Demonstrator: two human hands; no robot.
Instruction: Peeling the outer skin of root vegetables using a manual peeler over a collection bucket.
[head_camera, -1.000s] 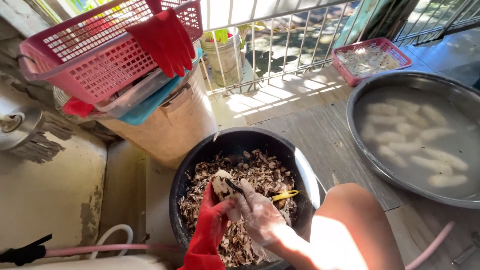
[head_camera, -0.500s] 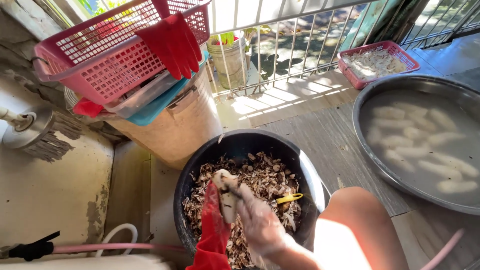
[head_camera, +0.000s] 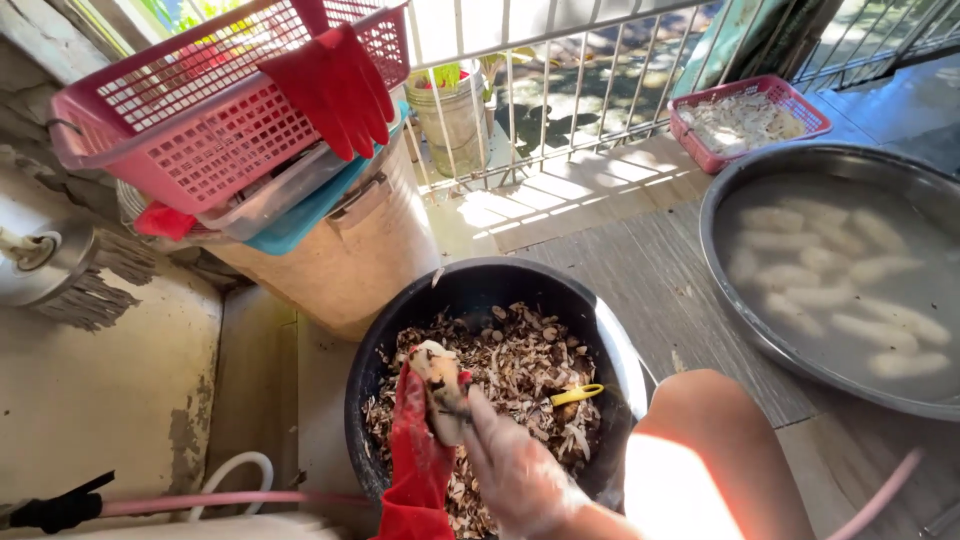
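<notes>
Grip: while the left hand (head_camera: 418, 440), in a red rubber glove, is closed round a pale root (head_camera: 441, 385) over the black tub (head_camera: 480, 285), turn it slowly.
Tool: right hand (head_camera: 512, 468), clear-gloved, closed on what seems a yellow-handled peeler (head_camera: 575, 394); use short strokes.
Textures: tub holds dry, flaky brown peelings (head_camera: 530, 365).

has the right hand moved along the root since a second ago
Yes. The right hand in its clear glove has slid down toward the near rim of the black tub, lower along the pale root held by the red-gloved left hand.
</notes>
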